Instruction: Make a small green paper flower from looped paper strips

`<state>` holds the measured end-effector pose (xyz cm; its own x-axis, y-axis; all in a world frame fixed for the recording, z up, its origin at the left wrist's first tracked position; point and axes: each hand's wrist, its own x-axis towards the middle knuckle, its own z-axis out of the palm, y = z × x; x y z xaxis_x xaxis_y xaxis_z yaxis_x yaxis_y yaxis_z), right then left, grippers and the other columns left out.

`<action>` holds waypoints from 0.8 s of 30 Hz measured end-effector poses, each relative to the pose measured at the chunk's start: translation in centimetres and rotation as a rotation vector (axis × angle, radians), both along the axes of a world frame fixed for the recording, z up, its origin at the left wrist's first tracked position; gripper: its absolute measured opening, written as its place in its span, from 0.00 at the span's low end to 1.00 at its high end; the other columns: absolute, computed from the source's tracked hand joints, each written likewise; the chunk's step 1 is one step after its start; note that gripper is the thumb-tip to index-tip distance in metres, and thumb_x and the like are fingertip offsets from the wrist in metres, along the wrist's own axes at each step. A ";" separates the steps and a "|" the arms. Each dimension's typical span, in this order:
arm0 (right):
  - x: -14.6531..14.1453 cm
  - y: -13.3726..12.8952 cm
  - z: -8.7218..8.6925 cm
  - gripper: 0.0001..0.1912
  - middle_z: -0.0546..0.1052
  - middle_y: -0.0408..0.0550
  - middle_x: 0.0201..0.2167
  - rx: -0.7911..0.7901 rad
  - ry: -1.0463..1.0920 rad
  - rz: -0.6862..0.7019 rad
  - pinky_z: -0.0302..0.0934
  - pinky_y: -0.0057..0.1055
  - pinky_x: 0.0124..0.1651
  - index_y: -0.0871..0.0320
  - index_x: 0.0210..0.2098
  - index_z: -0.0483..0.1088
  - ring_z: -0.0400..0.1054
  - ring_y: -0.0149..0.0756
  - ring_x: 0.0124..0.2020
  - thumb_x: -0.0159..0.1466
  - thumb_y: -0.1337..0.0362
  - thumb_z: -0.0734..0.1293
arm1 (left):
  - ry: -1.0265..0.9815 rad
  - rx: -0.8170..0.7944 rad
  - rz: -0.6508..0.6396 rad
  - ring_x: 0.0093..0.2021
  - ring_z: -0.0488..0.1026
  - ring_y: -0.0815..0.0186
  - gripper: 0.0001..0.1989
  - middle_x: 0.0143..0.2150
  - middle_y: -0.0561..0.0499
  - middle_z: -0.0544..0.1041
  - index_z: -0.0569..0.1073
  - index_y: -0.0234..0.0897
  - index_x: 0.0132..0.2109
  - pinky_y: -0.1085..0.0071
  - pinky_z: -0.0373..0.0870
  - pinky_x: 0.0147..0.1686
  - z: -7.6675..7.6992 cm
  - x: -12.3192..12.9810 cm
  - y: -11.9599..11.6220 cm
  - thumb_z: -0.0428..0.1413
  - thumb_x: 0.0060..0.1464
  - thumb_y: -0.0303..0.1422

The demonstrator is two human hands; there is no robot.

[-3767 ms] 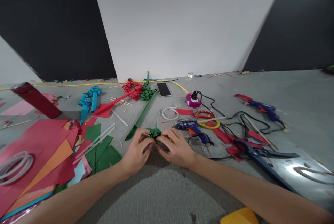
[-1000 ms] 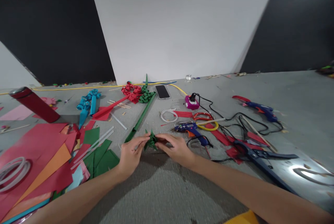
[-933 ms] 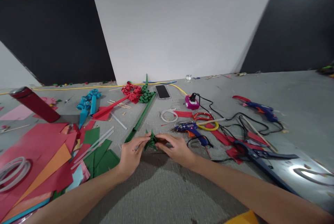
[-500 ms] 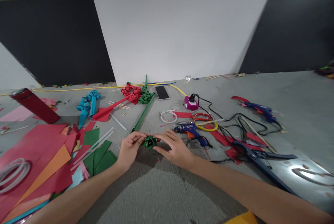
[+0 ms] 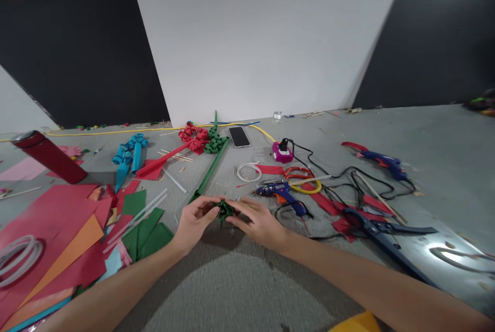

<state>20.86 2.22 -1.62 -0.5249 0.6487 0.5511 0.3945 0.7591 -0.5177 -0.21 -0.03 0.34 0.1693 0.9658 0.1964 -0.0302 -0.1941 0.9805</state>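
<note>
A small dark green folded flower [image 5: 225,210] is held between both hands above the grey floor. My left hand [image 5: 195,221] pinches its left side, thumb in front and fingers behind. From the right, my right hand [image 5: 258,222] grips its other side with thumb and fingertips. Just beyond my left hand lies a long green stem [image 5: 212,169], reaching back to a green paper cluster [image 5: 215,141]. Red paper flowers [image 5: 194,137] sit beside that cluster.
A glue gun [image 5: 284,195], red-handled scissors [image 5: 299,173] and blue cutters [image 5: 377,234] lie to the right, amid black cords. Behind are a phone [image 5: 240,137] and a purple plug adapter [image 5: 282,152]. Coloured paper [image 5: 58,213] and a red bottle [image 5: 50,156] are at left.
My left thumb has moved right onto the front of the green flower, which has turned slightly between my fingers. The camera view has shifted a little.
</note>
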 end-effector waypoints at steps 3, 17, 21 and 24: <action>0.0 0.0 -0.3 0.19 0.78 0.49 0.37 0.021 0.011 -0.002 0.69 0.34 0.44 0.54 0.56 0.69 0.74 0.39 0.37 0.70 0.53 0.64 | 0.025 0.014 0.012 0.51 0.78 0.57 0.13 0.51 0.41 0.81 0.77 0.36 0.43 0.61 0.74 0.54 -0.1 0.1 0.0 0.62 0.55 0.40; -0.1 -0.6 0.1 0.19 0.78 0.49 0.36 0.057 0.006 -0.020 0.70 0.35 0.43 0.53 0.57 0.67 0.74 0.39 0.37 0.70 0.54 0.64 | 0.022 0.091 0.065 0.54 0.75 0.59 0.18 0.58 0.41 0.75 0.71 0.37 0.52 0.64 0.73 0.53 -0.3 0.2 -0.5 0.63 0.55 0.36; -0.1 -0.6 -0.2 0.19 0.78 0.49 0.40 -0.007 0.048 -0.035 0.71 0.35 0.47 0.51 0.57 0.66 0.75 0.39 0.41 0.69 0.54 0.65 | -0.019 0.081 0.008 0.55 0.74 0.58 0.22 0.57 0.40 0.74 0.68 0.38 0.54 0.62 0.71 0.55 -0.3 0.2 -0.5 0.64 0.54 0.35; -0.1 -0.6 -0.3 0.19 0.79 0.49 0.41 -0.047 0.051 -0.046 0.71 0.35 0.49 0.51 0.56 0.67 0.76 0.39 0.42 0.68 0.54 0.66 | -0.013 0.063 0.011 0.54 0.74 0.58 0.22 0.55 0.40 0.76 0.68 0.38 0.52 0.62 0.71 0.54 -0.1 0.3 -0.6 0.64 0.54 0.35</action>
<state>20.75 1.60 -1.92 -0.4658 0.6971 0.5451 0.4006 0.7154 -0.5725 0.09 -0.60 0.22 0.1560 0.9531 0.2593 -0.0400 -0.2562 0.9658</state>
